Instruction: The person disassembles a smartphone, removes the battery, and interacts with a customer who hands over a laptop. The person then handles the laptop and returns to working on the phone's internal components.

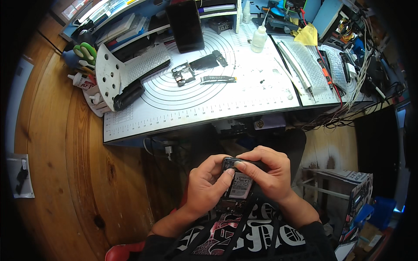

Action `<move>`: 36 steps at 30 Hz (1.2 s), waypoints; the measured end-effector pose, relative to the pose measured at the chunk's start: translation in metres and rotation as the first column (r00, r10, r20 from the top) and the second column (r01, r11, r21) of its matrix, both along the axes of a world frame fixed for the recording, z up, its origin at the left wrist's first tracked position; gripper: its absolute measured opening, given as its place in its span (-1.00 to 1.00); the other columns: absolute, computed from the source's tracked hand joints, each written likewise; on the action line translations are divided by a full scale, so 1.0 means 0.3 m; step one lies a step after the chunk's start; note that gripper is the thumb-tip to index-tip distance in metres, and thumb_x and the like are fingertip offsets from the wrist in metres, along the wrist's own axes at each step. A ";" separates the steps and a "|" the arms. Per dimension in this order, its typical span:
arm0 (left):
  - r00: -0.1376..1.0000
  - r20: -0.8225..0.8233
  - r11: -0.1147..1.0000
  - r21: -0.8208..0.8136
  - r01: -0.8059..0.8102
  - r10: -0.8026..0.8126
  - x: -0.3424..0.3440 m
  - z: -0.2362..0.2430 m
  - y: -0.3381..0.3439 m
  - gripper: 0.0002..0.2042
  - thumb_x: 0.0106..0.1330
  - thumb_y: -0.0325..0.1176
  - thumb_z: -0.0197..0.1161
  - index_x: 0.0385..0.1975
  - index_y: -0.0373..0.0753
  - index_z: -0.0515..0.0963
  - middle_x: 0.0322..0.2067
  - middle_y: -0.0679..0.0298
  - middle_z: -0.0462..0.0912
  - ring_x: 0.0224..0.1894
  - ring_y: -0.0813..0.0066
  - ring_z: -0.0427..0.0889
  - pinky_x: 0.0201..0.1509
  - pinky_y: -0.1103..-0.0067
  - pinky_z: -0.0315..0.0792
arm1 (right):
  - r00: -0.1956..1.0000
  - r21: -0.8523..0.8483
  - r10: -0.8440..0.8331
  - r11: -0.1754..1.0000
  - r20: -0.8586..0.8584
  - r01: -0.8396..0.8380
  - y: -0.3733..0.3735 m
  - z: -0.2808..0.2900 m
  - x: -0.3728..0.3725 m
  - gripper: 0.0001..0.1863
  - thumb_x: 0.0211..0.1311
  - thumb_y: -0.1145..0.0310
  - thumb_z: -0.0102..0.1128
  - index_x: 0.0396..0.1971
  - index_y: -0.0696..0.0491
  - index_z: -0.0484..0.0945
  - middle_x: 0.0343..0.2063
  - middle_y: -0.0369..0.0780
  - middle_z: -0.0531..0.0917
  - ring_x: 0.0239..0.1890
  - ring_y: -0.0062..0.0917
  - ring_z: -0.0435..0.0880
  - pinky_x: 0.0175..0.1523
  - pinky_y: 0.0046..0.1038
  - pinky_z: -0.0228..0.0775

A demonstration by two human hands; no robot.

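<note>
Over my lap, below the desk's front edge, an opened smartphone [240, 186] is held between both hands, its silver-grey battery showing. My left hand [207, 187] grips the left side near the top, its thumb pressed on the inner parts by the camera corner. From the other side my right hand [270, 176] holds the top edge, its thumb lying across the upper inside of the phone. Both thumbs hide what lies under them. The lower end of the phone points toward my printed black shirt [270, 226].
On the white desk mat [174, 102] lie a phone midframe piece [183, 75] and a flex cable [217, 79]. Behind them a dark phone [185, 28] stands upright. A needle-tip bottle [259, 40], a perforated white holder [109, 65], and a yellow cloth [307, 35] are around the mat.
</note>
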State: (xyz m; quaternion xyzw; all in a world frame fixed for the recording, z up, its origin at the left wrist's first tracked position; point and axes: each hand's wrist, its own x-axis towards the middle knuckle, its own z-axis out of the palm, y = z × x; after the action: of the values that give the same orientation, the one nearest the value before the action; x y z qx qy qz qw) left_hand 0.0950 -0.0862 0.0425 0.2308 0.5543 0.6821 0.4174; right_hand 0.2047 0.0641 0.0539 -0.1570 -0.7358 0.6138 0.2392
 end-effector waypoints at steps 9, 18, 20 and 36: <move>0.999 0.040 1.000 -0.009 -0.008 0.009 0.001 0.004 0.002 -0.80 0.40 -0.56 0.14 -0.02 -0.41 0.47 -0.19 0.22 0.68 -0.16 0.67 0.63 -0.06 0.70 0.50 | 1.000 0.005 -0.003 1.000 -0.007 0.003 -0.005 -0.001 -0.001 -0.87 0.15 0.50 0.40 -0.30 0.19 0.72 -0.47 -0.19 0.72 -0.45 -0.61 0.65 -0.35 -0.60 0.39; 0.998 0.062 1.000 0.012 -0.001 0.001 0.004 0.003 0.000 -0.83 0.40 -0.55 0.14 -0.06 -0.39 0.46 -0.20 0.25 0.67 -0.16 0.69 0.61 -0.06 0.69 0.49 | 1.000 0.028 -0.004 1.000 -0.010 0.005 -0.008 0.004 0.001 -0.88 0.14 0.51 0.41 -0.31 0.19 0.73 -0.49 -0.20 0.71 -0.47 -0.62 0.64 -0.36 -0.61 0.38; 0.999 0.035 1.000 -0.017 0.007 -0.006 0.003 0.013 -0.001 -0.84 0.40 -0.56 0.14 -0.07 -0.38 0.47 -0.20 0.25 0.67 -0.16 0.68 0.62 -0.05 0.69 0.48 | 1.000 0.039 -0.003 0.999 0.001 0.003 -0.006 0.006 0.005 -0.88 0.14 0.51 0.41 -0.31 0.19 0.73 -0.49 -0.20 0.71 -0.47 -0.61 0.65 -0.36 -0.60 0.38; 0.996 -0.019 0.995 0.043 0.091 -0.090 -0.010 0.006 -0.029 -0.70 0.37 -0.55 0.12 0.08 -0.47 0.42 -0.10 0.14 0.65 -0.03 0.55 0.62 0.07 0.59 0.48 | 0.998 0.065 -0.008 0.998 -0.059 0.012 -0.012 0.009 0.016 -0.87 0.13 0.53 0.42 -0.29 0.18 0.73 -0.50 -0.21 0.71 -0.48 -0.62 0.63 -0.39 -0.60 0.36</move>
State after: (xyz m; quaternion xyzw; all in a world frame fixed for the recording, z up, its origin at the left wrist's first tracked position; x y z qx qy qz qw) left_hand 0.0918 -0.0948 0.0442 0.2704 0.5318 0.6724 0.4382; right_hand 0.2094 0.0607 0.0565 -0.1348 -0.7473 0.5925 0.2690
